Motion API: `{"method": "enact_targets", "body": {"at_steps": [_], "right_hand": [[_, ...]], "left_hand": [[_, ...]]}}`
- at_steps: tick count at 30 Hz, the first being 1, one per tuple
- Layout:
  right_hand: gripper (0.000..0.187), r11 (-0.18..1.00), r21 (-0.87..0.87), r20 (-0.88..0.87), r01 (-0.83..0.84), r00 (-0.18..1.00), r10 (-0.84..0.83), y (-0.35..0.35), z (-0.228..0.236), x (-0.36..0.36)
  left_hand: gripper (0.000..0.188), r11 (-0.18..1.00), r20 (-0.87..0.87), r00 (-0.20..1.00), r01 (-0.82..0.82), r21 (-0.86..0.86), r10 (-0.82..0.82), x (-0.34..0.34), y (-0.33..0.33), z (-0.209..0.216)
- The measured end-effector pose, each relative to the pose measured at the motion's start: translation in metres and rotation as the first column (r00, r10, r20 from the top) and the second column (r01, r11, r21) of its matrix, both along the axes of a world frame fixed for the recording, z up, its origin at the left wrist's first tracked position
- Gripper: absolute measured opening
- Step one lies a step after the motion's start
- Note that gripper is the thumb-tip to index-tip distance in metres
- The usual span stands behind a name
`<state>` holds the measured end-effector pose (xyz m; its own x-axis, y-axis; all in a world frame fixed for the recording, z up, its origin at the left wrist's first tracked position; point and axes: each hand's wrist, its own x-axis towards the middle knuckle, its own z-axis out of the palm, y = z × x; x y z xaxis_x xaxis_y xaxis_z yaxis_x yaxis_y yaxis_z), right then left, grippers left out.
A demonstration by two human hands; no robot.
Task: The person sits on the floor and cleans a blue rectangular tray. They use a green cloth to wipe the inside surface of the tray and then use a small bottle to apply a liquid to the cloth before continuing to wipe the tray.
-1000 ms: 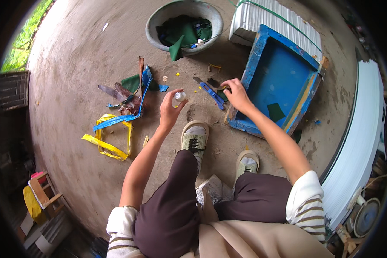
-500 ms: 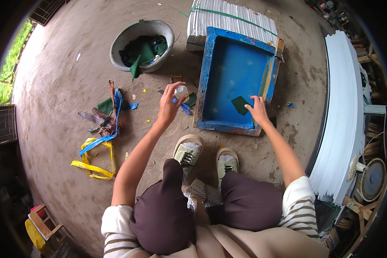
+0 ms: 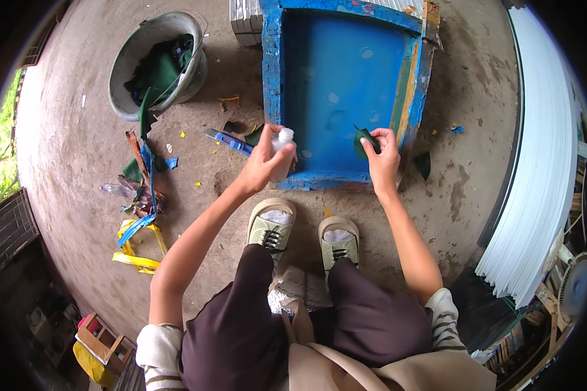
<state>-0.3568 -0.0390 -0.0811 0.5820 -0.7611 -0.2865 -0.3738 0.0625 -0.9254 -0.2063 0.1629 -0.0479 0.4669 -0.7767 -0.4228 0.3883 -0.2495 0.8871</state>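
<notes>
My left hand (image 3: 262,168) is closed around a small whitish plastic bottle (image 3: 284,150), its white cap pointing up, at the near left corner of a blue-painted wooden frame (image 3: 272,85). Between the thumb and fingers of my right hand (image 3: 385,161) is a dark green cloth piece (image 3: 361,143), held above the near right part of the frame. Inside the frame stretches a blue mesh-like panel (image 3: 339,72) with several pale spots. A blue utility knife (image 3: 233,143) lies on the floor left of my left hand, its blade pointing away leftward.
A grey bucket (image 3: 125,78) with dark green cloth stands at the far left. Scraps with blue strips (image 3: 151,179) and yellow strapping (image 3: 137,260) lie below it. White sheets (image 3: 541,156) are stacked at the right. A bundled stack (image 3: 244,23) sits behind the frame.
The view has shifted, with the frame now appearing larger and higher. My right hand has raised the green cloth off the panel. The bottle in my left hand now shows its cap upward.
</notes>
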Motion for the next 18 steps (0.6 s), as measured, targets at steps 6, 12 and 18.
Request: {"method": "enact_targets", "body": {"at_steps": [6, 12, 18], "right_hand": [[0.035, 0.892, 0.435, 0.102, -0.121, 0.991, 0.084, 0.008, 0.007, 0.004], [0.035, 0.752, 0.632, 0.168, -0.186, 0.981, 0.102, 0.011, 0.022, 0.012], [0.036, 0.665, 0.711, 0.204, -0.226, 0.972, 0.112, 0.012, 0.024, 0.016]], "left_hand": [[0.041, 0.978, 0.127, 0.97, 0.204, 0.053, -0.209, -0.008, -0.024, -0.003], [0.043, 0.926, 0.452, 0.811, 0.291, 0.242, -0.373, -0.008, -0.036, 0.022], [0.043, 0.945, 0.709, 0.627, 0.17, 0.279, -0.323, -0.01, -0.034, 0.016]]}}
